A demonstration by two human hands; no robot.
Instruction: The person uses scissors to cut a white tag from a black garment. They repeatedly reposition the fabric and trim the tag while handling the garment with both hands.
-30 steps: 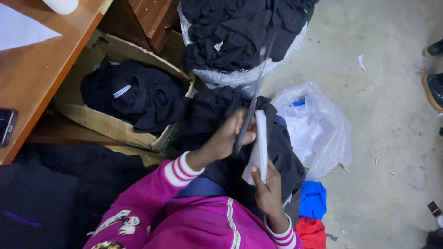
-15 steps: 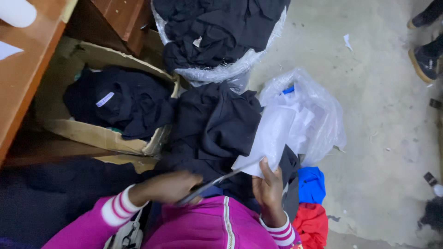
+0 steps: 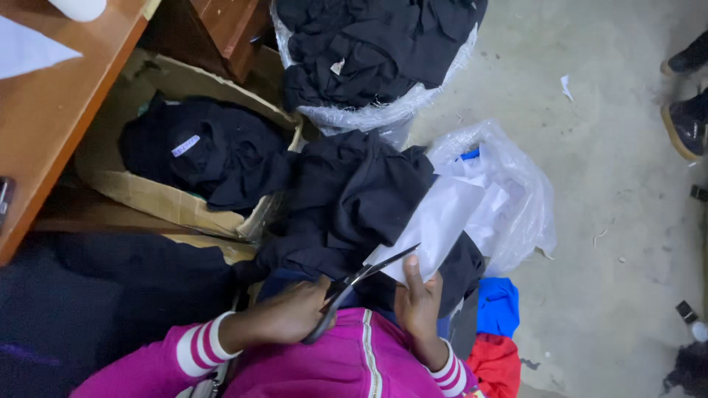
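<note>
Your left hand [image 3: 291,313] is clenched on the handles of the scissors [image 3: 354,291], and the blades now point toward two o'clock, their tips touching the lower edge of the white sheet [image 3: 435,225]. A second ago the scissors stood nearly upright at twelve o'clock against a sheet held on edge; since then you have swung them down low in front of your chest and let the sheet lie flatter over the black cloth [image 3: 354,199] on your lap. Judged from that, the blades are lined up at the paper's edge rather than away from it. Your right hand [image 3: 419,306] is grasping the sheet at its near corner, thumb on top, just at three o'clock of the blades.

At ten o'clock the torn cardboard box [image 3: 147,195] holds a heap of black garments, one showing a small white label. At twelve o'clock a clear plastic sack [image 3: 383,114] is filled with more black cloth. At two o'clock a crumpled clear plastic bag [image 3: 516,199] lies on the concrete floor [image 3: 605,147], with white paper and a bit of blue inside. The wooden table [image 3: 51,118] runs along nine to eleven o'clock.
</note>
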